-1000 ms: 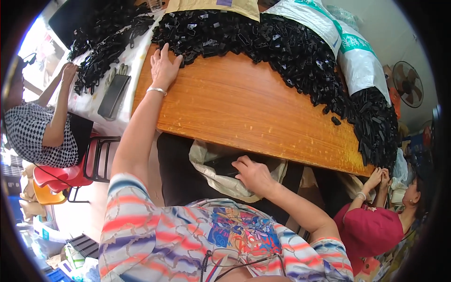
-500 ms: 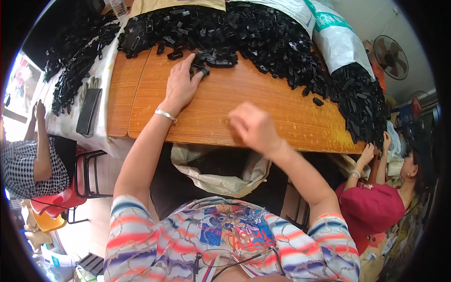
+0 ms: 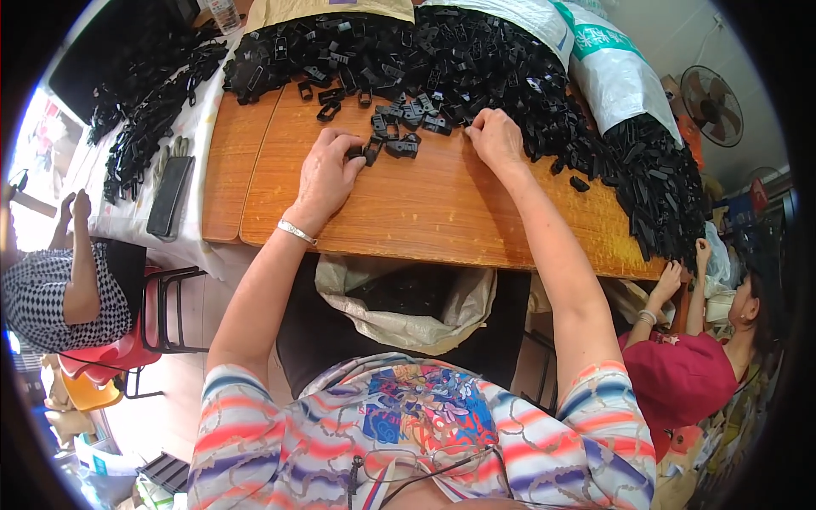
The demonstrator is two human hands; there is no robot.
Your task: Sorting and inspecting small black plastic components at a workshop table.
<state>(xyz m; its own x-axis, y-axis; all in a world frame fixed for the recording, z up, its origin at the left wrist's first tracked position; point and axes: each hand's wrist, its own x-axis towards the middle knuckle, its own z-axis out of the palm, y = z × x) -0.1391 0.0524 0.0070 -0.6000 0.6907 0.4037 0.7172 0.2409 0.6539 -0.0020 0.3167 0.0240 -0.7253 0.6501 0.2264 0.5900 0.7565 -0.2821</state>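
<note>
A heap of small black plastic parts (image 3: 331,51) spreads along the far side of the wooden table (image 3: 399,208). My left hand (image 3: 327,174) rests on the table in front of it, its thumb and fingers closed round a black plastic part (image 3: 355,155). Just beyond those fingertips lies a loose cluster of black parts (image 3: 402,146). At the heap's near edge, right of the cluster, is my right hand (image 3: 496,140). Its thumb and forefinger are pinched together, and whatever is between them is too small to make out.
An open white woven sack (image 3: 382,327) hangs at the table's near edge over my lap. Large bags (image 3: 616,76) lie behind the heaps. A co-worker in red (image 3: 680,378) handles black parts (image 3: 659,191) at the right; another person (image 3: 64,289) sits left beside a dark pouch (image 3: 170,195).
My left hand has drawn back toward me, and several black parts now lie spread in front of the heap. My right hand has gone from the table's near side up to the heap's edge.
</note>
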